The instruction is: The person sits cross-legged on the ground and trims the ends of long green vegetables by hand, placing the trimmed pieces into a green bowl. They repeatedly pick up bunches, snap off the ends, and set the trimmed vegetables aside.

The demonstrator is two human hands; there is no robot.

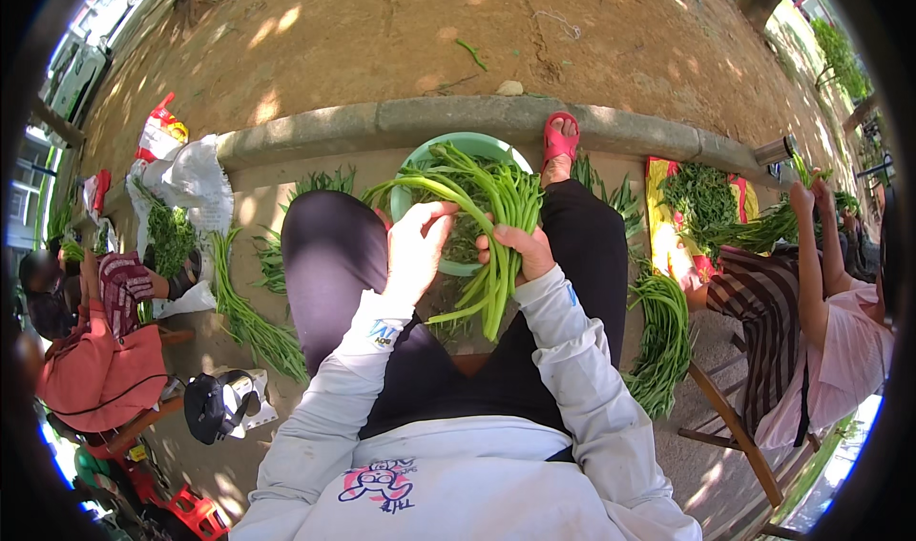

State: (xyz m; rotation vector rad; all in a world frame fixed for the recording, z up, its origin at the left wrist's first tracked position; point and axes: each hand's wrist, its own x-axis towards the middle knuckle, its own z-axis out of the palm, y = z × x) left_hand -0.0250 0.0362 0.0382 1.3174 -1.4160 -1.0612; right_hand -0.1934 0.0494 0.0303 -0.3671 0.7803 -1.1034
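Observation:
A bundle of long green leafy-vegetable stems [517, 205] is gripped in my right hand [528, 250], its lower ends hanging between my knees. My left hand [422, 244] is beside the bundle, thumb and fingertips together at a thick stem that curves out to the left; whether they pinch it cannot be told. Under the stems stands a round light-green plastic basin [413, 156] holding loose greens, partly hidden by my hands and the bundle.
Stems lie in heaps on the paving at left [247, 319] and right [662, 340]. Beyond the basin runs a stone curb [458, 117]. A black bag [207, 408] rests at lower left. One person [107, 376] sits at left, another [830, 333] at right, both handling greens.

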